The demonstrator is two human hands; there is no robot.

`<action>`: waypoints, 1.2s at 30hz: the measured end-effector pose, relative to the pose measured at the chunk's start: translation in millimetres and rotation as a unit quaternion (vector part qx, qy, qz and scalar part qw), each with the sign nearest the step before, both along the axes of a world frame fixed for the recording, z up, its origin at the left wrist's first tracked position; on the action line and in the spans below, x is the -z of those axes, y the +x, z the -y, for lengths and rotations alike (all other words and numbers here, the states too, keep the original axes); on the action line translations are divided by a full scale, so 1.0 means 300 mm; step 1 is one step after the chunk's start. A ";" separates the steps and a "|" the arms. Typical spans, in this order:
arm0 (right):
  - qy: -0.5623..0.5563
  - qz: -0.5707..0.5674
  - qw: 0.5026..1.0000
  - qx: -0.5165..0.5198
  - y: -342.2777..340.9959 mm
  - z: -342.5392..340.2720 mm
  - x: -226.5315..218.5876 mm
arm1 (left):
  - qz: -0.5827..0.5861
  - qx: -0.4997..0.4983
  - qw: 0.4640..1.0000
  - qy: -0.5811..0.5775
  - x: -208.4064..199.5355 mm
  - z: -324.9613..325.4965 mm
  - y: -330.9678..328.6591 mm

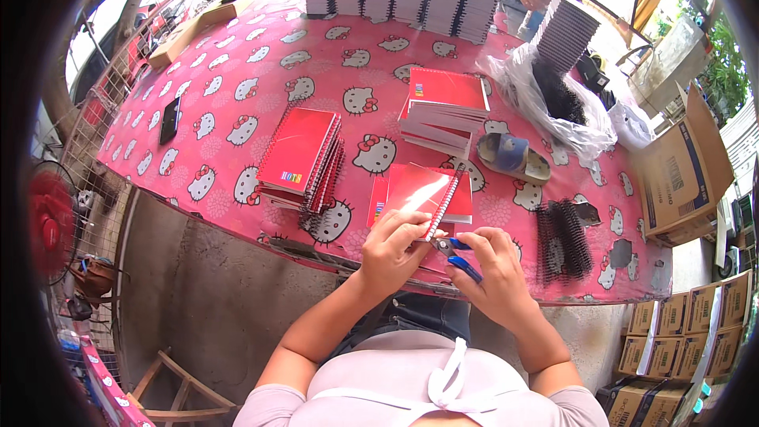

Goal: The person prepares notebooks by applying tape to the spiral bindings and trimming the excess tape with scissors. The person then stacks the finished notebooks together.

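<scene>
While the left hand [392, 245] is closed on the near end of a red spiral notebook [407, 190], I see its coil [447, 202] along the right-hand edge, over the front of the pink patterned surface [186, 166]. I judge the notebook light; its cover looks smooth (the glare hints at a slippery face), its pages flexible, its thin coil springy and easily bent. I would take hold beside the bound edge, covers and pages pinched together, clear of the coil's end. The right hand [498, 269] has its grip wrapped around blue-handled pliers [465, 268], tips at that end; whether they meet, I cannot tell. Another red notebook [464, 209] lies beneath, crowding the work. A notebook stack [294, 150] stands left, a second red stack [448, 93] behind, a slipper [514, 160] nearby, and black loose coils [563, 243] at right could snag.
</scene>
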State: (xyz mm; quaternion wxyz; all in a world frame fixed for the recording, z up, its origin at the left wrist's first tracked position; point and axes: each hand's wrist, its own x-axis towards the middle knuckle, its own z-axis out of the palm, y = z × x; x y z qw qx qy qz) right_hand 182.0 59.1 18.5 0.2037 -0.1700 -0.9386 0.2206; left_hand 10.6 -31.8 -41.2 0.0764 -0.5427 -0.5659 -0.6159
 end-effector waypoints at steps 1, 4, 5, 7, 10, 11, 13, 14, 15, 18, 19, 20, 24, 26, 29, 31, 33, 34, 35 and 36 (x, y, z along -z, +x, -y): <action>-0.003 0.010 1.000 -0.007 0.001 -0.003 -0.002 | -0.009 -0.001 1.000 0.001 0.002 0.003 -0.001; -0.656 0.100 0.748 -0.013 0.025 -0.086 0.049 | -0.093 0.005 0.996 -0.007 -0.013 0.031 -0.011; -0.672 0.079 0.736 -0.009 0.031 -0.081 0.056 | -0.085 0.023 0.996 0.001 -0.015 0.029 -0.011; -0.705 0.045 0.708 -0.012 0.048 -0.053 0.088 | -0.072 0.044 0.996 0.011 -0.013 0.034 -0.013; -0.362 0.052 0.931 0.013 0.095 -0.054 0.106 | -0.060 0.023 0.997 0.039 -0.008 0.032 -0.008; -0.151 0.055 0.987 0.023 0.115 -0.071 0.109 | -0.044 0.011 0.998 0.052 -0.008 0.040 -0.012; 0.137 0.092 0.984 0.068 0.156 -0.102 0.134 | -0.041 0.007 0.997 0.065 -0.029 0.045 -0.027; 0.279 0.105 0.950 0.088 0.161 -0.124 0.148 | -0.038 0.003 0.997 0.074 -0.037 0.049 -0.034; 0.221 0.039 0.969 0.103 0.154 -0.160 0.155 | -0.033 0.002 0.996 0.084 -0.051 0.052 -0.039; -0.050 -0.088 0.979 0.176 0.034 -0.250 0.155 | -0.070 -0.073 0.989 0.105 -0.172 0.080 -0.103; -0.188 -0.080 0.954 0.219 -0.030 -0.262 0.136 | -0.124 -0.099 0.980 0.119 -0.216 0.087 -0.158; -0.280 -0.062 0.935 0.207 -0.100 -0.273 0.144 | -0.145 -0.087 0.977 0.127 -0.252 0.102 -0.220; -0.408 -0.047 0.900 0.147 -0.220 -0.241 0.224 | -0.142 -0.131 0.981 -0.031 -0.505 0.152 -0.397; -0.398 -0.085 0.900 0.155 -0.223 -0.252 0.251 | -0.223 -0.119 0.956 -0.150 -0.589 0.118 -0.503; -0.368 -0.117 0.904 0.184 -0.212 -0.244 0.253 | -0.314 -0.061 0.888 -0.331 -0.493 0.025 -0.665; -0.373 -0.120 0.897 0.204 -0.198 -0.225 0.228 | -0.289 -0.015 0.814 -0.504 -0.331 -0.013 -0.740; -0.444 -0.167 0.867 0.152 -0.171 -0.230 0.229 | -0.274 0.027 0.830 -0.485 -0.278 0.000 -0.737; -0.477 -0.188 0.850 0.123 -0.162 -0.230 0.224 | -0.279 0.034 0.826 -0.489 -0.290 0.007 -0.754; -0.464 -0.195 0.856 0.117 -0.161 -0.229 0.215 | -0.293 -0.001 0.849 -0.440 -0.293 0.007 -0.758; -0.451 -0.194 0.864 0.115 -0.162 -0.211 0.186 | -0.298 -0.033 0.870 -0.391 -0.297 0.017 -0.735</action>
